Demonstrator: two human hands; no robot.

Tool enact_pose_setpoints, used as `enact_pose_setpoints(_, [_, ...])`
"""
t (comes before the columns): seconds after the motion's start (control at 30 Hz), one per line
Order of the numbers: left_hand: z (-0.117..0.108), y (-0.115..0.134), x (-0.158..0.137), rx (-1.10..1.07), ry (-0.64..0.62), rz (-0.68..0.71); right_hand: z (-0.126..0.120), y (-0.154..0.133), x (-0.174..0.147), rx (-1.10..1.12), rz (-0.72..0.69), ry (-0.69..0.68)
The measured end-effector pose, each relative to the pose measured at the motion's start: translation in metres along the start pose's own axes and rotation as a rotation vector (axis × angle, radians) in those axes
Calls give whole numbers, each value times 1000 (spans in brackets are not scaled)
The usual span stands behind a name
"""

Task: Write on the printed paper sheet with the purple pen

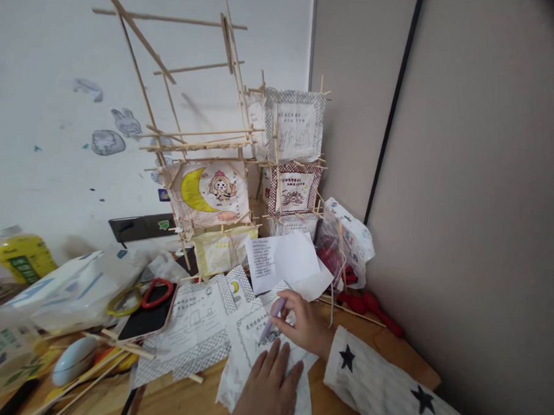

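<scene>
My right hand [304,321], in a white sleeve with black stars, pinches a pale purple pen [271,321]. The pen's tip points down at a dark drawing on a thin white sheet [246,340] with handwritten lines and a patterned border. Flat on the lower part of that sheet lies my left hand [269,385], fingers stretched out. To the left is another drawn sheet [190,327] with boats and a crosshatched border. Behind my hands, a white page of handwriting [283,262] leans against a framework of wooden sticks [201,146] covered partly with drawn panels.
On the left are scissors [157,292] on a dark phone [146,317], loose sticks [127,345], a light blue egg-shaped object [74,361], a tissue pack [78,289] and a yellow bottle [24,255]. A plastic bag [352,241] and red object [376,310] sit right, beside a grey panel.
</scene>
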State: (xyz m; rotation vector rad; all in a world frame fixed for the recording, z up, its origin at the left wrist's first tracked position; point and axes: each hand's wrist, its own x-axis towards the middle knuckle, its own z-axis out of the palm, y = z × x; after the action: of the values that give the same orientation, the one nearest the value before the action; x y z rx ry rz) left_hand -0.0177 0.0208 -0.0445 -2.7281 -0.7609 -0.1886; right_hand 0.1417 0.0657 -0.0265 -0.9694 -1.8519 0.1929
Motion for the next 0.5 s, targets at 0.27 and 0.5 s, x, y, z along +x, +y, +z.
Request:
enact_pose_setpoints(0.27, [8, 1, -3, 16, 22, -8, 2, 3, -1, 19, 32, -10])
enact_pose_setpoints(0.5, [10, -1, -3, 0, 63, 6, 2, 2, -1, 23, 61, -3])
